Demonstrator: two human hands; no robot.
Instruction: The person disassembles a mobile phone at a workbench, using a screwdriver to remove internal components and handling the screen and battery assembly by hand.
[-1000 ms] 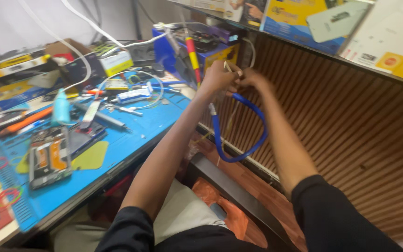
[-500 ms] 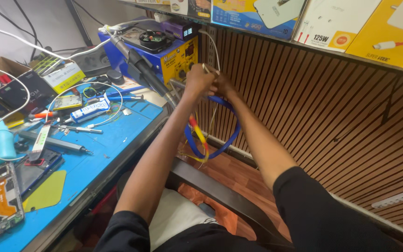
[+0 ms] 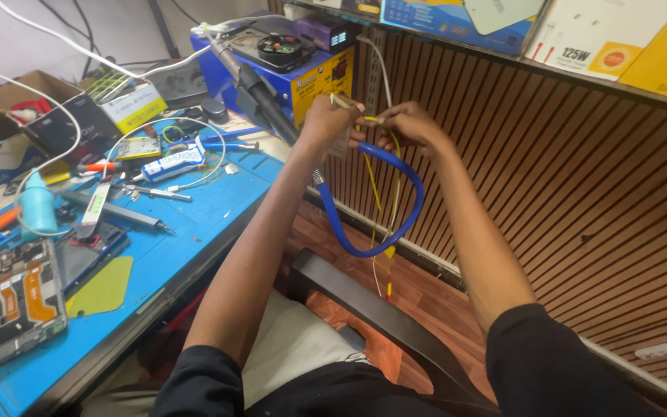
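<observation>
Blue hose (image 3: 380, 232) loops below both hands (thick, rubbery); left hand (image 3: 326, 123) grips its end, right hand (image 3: 407, 127) pinches thin yellow wire (image 3: 376, 193) beside the worktop (image 3: 194, 224).

At centre frame a blue looped cable (image 3: 395, 224) hung beside thin yellow wires (image 3: 380, 202). A bright blue mat (image 3: 194, 212) covered the bench at left, with a yellow-green patch (image 3: 102, 287) at lower left. A blue and yellow machine (image 3: 303, 73) stood at upper centre. Dark brown slats with black grooves (image 3: 580, 201) striped the wall at right.
</observation>
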